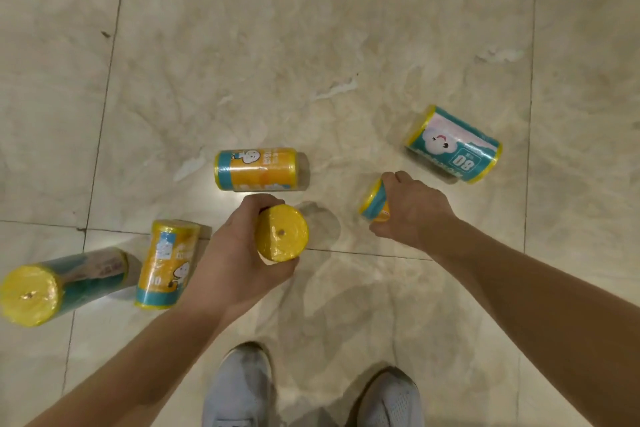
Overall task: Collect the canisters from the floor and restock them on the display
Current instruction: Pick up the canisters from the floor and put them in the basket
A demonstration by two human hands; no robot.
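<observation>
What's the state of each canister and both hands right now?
left hand: grips left-held canister.
right hand: grips right-held canister.
left-held canister: in hand, yellow end facing camera.
right-held canister: mostly hidden; lifted or not unclear.
centre orange canister: lying on floor, untouched.
right teal canister: lying on floor, untouched.
lower-left orange canister: lying on floor, untouched.
far-left teal canister: on floor, lying or upright unclear.

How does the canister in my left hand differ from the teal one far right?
The held canister is gripped in the left hand; the teal canister lies untouched on the floor. The held canister shows its yellow end, the teal canister its label. Both have yellow ends.
</observation>
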